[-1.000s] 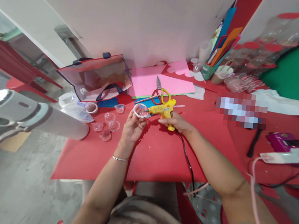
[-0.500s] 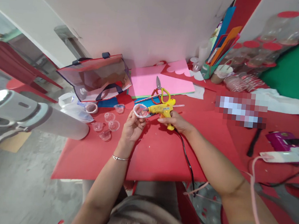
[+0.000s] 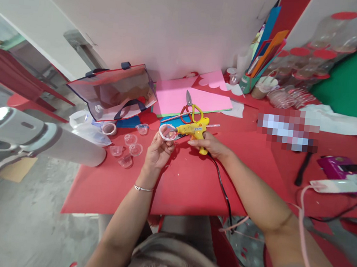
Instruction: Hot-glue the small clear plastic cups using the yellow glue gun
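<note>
My left hand [image 3: 160, 150] holds a small clear plastic cup [image 3: 167, 132] by its side, with the open rim facing up and toward me. My right hand [image 3: 207, 144] is wrapped round the handle of a yellow glue gun [image 3: 192, 130]. The gun's nozzle points left and is at the cup's rim; whether it touches is too small to tell. A black cord runs down from the gun. Several similar clear cups [image 3: 135, 149] lie on the red table [image 3: 192, 186] left of my left hand. Scissors [image 3: 189, 98] with red and yellow handles lie just behind the gun.
At the left edge stands a large white tumbler [image 3: 68, 145]. Behind are a clear bag [image 3: 115, 95], a tape roll [image 3: 109, 129] and pink paper [image 3: 182, 95]. Back right are a holder with coloured sheets [image 3: 247, 84] and stacked jars [image 3: 323, 55]. A purple device [image 3: 336, 167] with cables lies far right.
</note>
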Demonstrator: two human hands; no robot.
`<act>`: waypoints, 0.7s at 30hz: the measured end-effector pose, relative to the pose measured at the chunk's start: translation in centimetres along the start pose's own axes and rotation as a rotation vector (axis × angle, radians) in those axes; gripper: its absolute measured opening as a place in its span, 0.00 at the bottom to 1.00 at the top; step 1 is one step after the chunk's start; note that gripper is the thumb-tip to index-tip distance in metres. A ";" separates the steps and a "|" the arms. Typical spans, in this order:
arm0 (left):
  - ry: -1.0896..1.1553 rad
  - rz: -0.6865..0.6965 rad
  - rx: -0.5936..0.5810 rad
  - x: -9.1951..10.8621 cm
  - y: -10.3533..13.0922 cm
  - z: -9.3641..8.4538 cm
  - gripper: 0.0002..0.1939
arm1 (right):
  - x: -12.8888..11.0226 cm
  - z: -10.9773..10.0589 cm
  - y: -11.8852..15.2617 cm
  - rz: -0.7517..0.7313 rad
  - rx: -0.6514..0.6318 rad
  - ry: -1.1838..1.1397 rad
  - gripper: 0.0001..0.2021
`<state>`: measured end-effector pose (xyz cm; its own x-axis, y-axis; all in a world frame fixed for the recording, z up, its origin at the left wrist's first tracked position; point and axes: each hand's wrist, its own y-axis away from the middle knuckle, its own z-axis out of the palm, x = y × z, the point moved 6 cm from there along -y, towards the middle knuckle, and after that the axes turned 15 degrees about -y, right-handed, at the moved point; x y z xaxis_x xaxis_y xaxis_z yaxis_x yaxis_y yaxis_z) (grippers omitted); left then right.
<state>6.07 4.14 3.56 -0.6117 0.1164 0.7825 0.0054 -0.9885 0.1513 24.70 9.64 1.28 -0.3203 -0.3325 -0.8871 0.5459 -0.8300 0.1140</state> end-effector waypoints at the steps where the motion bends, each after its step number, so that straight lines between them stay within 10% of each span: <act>1: -0.007 -0.002 0.006 0.0 0.0 0.0 0.20 | 0.0 0.0 0.0 0.001 0.001 -0.001 0.18; 21: -0.010 -0.015 0.078 0.0 0.0 0.0 0.14 | -0.4 0.4 0.2 0.000 0.014 -0.009 0.19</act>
<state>6.03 4.10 3.56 -0.6040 0.1322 0.7860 0.0584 -0.9762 0.2091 24.59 9.44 1.87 -0.3272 -0.3361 -0.8832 0.5351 -0.8362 0.1200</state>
